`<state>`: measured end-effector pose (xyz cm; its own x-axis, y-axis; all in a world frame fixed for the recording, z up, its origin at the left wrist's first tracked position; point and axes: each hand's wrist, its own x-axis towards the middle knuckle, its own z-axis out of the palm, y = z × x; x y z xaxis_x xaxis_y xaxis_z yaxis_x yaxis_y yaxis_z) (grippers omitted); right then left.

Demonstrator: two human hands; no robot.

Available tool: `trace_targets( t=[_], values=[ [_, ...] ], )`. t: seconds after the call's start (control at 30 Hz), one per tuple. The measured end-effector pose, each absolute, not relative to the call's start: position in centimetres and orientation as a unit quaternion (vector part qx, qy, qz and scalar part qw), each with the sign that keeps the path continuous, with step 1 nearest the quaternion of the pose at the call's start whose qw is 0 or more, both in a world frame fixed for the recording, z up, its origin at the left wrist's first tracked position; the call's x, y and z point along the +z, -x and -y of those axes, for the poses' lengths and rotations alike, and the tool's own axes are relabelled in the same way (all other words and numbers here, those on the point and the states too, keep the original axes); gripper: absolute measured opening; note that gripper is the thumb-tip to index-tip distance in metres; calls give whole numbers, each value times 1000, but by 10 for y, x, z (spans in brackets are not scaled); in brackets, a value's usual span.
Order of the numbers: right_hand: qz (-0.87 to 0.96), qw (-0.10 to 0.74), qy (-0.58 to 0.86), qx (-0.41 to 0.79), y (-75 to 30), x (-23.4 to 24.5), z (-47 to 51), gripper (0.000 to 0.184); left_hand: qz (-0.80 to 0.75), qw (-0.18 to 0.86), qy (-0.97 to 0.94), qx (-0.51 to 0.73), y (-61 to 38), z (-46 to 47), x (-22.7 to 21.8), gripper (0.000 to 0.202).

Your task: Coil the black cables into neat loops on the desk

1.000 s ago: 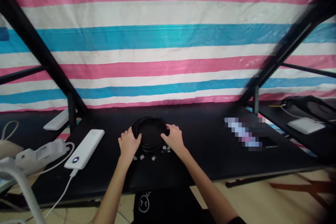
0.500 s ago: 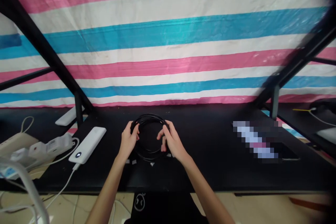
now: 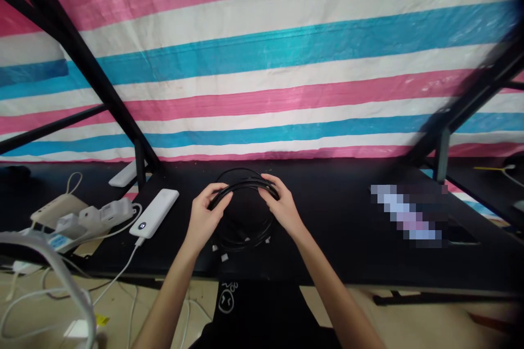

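Observation:
A coil of black cable [image 3: 245, 183] is held between my two hands above the black table, its far loops raised. My left hand [image 3: 206, 211] pinches the coil's left side, thumb on the near side and fingers behind. On the right side, my right hand [image 3: 282, 204] grips the bundle, with its fingers over the top and the thumb inside the ring. One thin loop stands out beyond the rest at the back. Small white scraps [image 3: 224, 257] lie by the coil's near edge; what they are is too small to tell.
To the left lies a white power bank [image 3: 154, 212] with a white cable plugged in. Beyond it are a power strip with plugs [image 3: 98, 217] and a beige box [image 3: 55, 210]. A pixelated phone-like object [image 3: 409, 215] lies right. Black frame bars [image 3: 98, 79] rise on both sides before a striped sheet.
Both hands have closed more firmly on the coil and lifted its far side. My right fingers, loosely curled before, now wrap the cable. The view has shifted slightly.

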<state>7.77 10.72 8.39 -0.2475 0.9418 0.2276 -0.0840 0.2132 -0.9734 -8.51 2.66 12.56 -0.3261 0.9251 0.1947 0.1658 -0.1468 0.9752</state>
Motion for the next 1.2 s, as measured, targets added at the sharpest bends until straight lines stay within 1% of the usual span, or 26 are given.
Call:
trace_targets(
  t=[0.1,0.17,0.23,0.3,0.37,0.47,0.57,0.7,0.8,0.9,1.0,1.1,1.2],
  values=[
    [653,477,361,465,-81,90,-104,49,-568,234,-506,605,79,-19,124,19],
    [669,463,364,453,-81,92,-106,53,-574,203,-485,628,79,-19,124,20],
    [676,446,367,458,-80,90,-113,44,-579,218,-443,648,85,-25,124,25],
    [678,423,376,469,-76,82,-125,32,-576,274,-418,647,94,-38,118,32],
    [680,414,395,459,-73,72,-137,27,-570,327,-421,625,102,-54,106,38],
    [677,438,427,410,-70,61,-147,19,-577,329,-432,611,108,-76,85,43],
    [670,480,437,361,-73,64,-145,14,-584,291,-446,613,109,-86,73,40],
    [679,485,411,368,-80,79,-126,22,-587,227,-470,619,104,-78,83,31],
    [676,494,392,381,-84,91,-107,28,-583,211,-484,618,98,-59,104,34],
    [623,559,372,400,-89,103,-84,31,-548,237,-521,610,88,-32,131,32],
    [531,614,361,459,-96,118,-59,33,-498,293,-560,593,77,-1,152,27],
    [431,632,342,546,-107,133,-35,35,-455,389,-541,590,64,25,159,32],
    [403,612,319,602,-118,140,-17,37,-428,469,-424,645,49,37,155,42]
  ],
)
